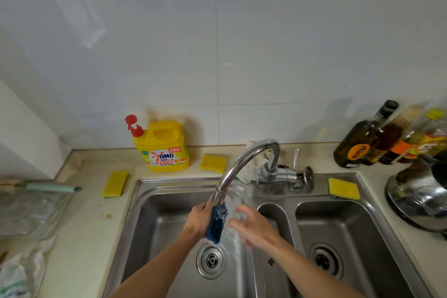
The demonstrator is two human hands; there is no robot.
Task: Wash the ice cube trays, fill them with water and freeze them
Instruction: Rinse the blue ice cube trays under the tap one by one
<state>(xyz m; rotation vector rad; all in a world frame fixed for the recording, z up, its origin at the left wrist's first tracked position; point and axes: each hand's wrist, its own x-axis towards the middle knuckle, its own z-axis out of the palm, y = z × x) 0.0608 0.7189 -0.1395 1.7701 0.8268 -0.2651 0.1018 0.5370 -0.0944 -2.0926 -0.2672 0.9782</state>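
Observation:
A dark blue ice cube tray (pixel 216 224) stands on edge under the chrome faucet (pixel 244 164), over the left basin of the steel sink (pixel 154 222). Water runs from the spout and splashes over the tray. My left hand (pixel 199 219) grips the tray's left side. My right hand (pixel 254 225) is just right of the tray, fingers spread in the water stream; whether it touches the tray is hard to tell.
A yellow detergent jug (pixel 164 147) stands behind the sink. Yellow sponges lie at the left (pixel 115 183), the back (pixel 212 162) and the sink's right rim (pixel 344 188). Dark bottles (pixel 362 140) and a steel pot lid (pixel 418 201) crowd the right counter. A plastic-covered item (pixel 31 210) lies left.

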